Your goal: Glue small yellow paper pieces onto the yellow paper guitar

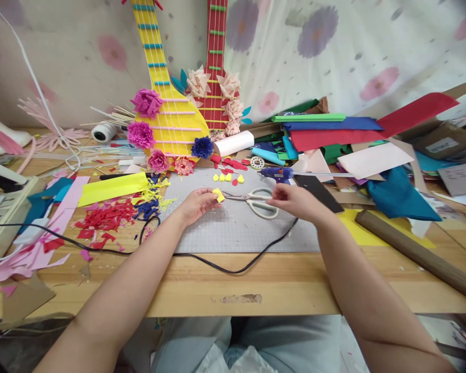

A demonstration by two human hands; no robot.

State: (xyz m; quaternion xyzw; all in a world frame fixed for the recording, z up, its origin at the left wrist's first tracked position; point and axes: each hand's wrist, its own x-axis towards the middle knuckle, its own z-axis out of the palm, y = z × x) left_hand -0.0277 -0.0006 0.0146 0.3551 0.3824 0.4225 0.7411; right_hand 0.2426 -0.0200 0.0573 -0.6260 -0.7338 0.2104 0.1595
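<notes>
1. Left hand point(197, 206): fingers clamped on a small, squarish yellow paper piece point(218, 195), at their tips.
2. Right hand point(294, 200): fingers closed on the pale-handled metal scissors point(248, 197), right of that pinch.
3. I'd turn the paper, not the blades point(236, 198), keeping fingertips clear.
4. From here, the right fingers' exact hold is hidden; the blades' gap is unclear.

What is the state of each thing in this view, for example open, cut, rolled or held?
Left hand, pinching a small yellow piece
Scissors, handles spread; blade gap too small to judge
Right hand, at the scissors' handles; grip unclear
Blue glue gun, lying down
Red scraps, cut and heaped
White roll, rolled up, lying down
Yellow instrument, strung, neck tilted
</notes>
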